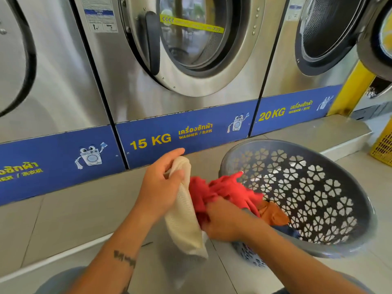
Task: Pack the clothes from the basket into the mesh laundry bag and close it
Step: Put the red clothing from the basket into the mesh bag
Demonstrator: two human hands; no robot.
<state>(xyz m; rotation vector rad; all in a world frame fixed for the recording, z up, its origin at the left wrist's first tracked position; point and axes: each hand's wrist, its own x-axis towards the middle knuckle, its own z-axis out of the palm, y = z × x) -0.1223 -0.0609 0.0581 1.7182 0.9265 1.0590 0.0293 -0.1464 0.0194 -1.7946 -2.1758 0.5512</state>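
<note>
Head-camera view before a row of coin washers (184,60): the left hand (161,185) pinches the cream mesh laundry bag (184,217) up by its mouth, apparently to keep it open, while the right hand (222,221) clutches a red garment (224,190) stretching from the grey basket (314,198), tilted at right, toward the bag.

Steel washers are standing along the far side: the 15 KG washer (182,60) at centre, the 20 KG washer (307,49) right, a yellow crate (382,147) sitting far right.
</note>
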